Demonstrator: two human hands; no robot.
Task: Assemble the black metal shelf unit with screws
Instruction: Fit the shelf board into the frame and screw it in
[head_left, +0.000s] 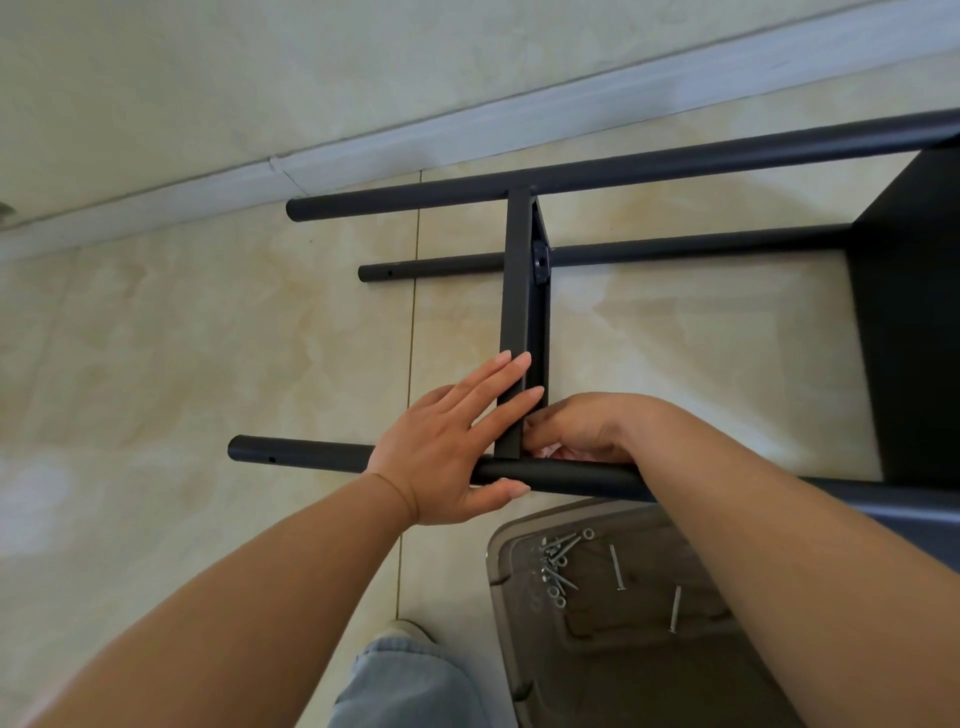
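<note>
The black metal shelf unit lies on its side on the tiled floor. A black shelf panel stands edge-on between the far pole and the near pole. A third pole lies behind it. My left hand presses flat against the panel's left face, thumb hooked under the near pole. My right hand is curled at the joint of panel and near pole, fingertips pinched there; what they pinch is hidden. Another black shelf fills the right edge.
A translucent brown plastic lid or tray on the floor under my right forearm holds several silver screws and washers. A white baseboard runs along the wall beyond. My jeans leg and shoe are at the bottom.
</note>
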